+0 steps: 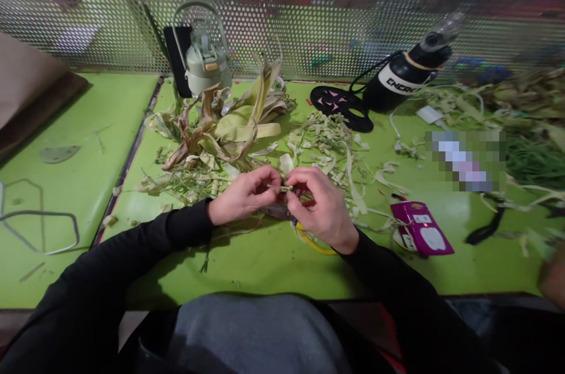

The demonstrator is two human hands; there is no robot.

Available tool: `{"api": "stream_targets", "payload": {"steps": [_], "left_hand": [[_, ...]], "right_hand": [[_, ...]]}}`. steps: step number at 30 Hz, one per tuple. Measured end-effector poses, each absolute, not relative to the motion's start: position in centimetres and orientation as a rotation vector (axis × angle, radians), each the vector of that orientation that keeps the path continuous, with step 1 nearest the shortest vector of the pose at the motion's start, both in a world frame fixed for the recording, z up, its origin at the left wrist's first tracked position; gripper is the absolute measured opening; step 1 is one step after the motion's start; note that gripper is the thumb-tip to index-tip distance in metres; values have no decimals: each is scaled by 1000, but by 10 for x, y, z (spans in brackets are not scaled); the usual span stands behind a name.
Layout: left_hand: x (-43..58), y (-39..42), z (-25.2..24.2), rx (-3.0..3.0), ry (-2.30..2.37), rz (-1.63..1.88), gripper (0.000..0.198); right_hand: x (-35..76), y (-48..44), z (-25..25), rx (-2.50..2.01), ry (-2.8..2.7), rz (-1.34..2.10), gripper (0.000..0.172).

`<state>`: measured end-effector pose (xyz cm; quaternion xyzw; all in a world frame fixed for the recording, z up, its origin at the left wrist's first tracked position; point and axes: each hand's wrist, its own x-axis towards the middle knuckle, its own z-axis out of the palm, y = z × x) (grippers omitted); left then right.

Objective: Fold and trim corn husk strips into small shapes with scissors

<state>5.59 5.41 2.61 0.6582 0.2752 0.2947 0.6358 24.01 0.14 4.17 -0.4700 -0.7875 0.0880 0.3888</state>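
Observation:
Between my fingertips is a thin, pale green twisted strip (286, 188), which looks like plant fibre. My left hand (251, 192) pinches its left end, fingers closed. Closed on the other end is my right hand (321, 204), thumb and forefinger together. Beneath my right hand a yellow loop (315, 243) partly shows; the rest of that object is hidden. Just beyond the hands lie dried and green corn husks (247, 126) in a loose heap. Small cut husk pieces (324, 138) are scattered to the right of the heap.
At the back stand a pale green bottle (205, 65) and a black bottle (399, 82), before a perforated metal screen (300, 32). A black disc (338, 106), purple packet (422, 228) and white cable plug (430, 116) lie rightward. Another person's hand (554, 274) shows at the right edge.

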Motion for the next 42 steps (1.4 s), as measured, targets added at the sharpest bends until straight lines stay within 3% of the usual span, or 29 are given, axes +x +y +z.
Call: {"api": "stream_targets", "payload": {"steps": [8, 13, 18, 24, 30, 36, 42], "left_hand": [[57, 57, 26, 1159, 535, 627, 34], [57, 61, 25, 981, 496, 703, 36], [57, 63, 22, 856, 463, 665, 35], [56, 64, 22, 940, 452, 627, 37], [50, 65, 31, 1081, 460, 557, 34], [53, 60, 30, 1324, 544, 584, 43], [56, 54, 29, 1481, 638, 661, 37]], "right_hand": [[239, 1, 37, -1149, -2053, 180, 29], [248, 4, 43, -1210, -1853, 196, 33], [252, 8, 51, -1376, -1836, 548, 26], [252, 9, 51, -1343, -1657, 820, 14], [252, 12, 48, -1336, -1366, 966, 17], [243, 8, 39, -1395, -1483, 900, 21], [240, 4, 33, -1357, -1495, 1013, 26]]}}
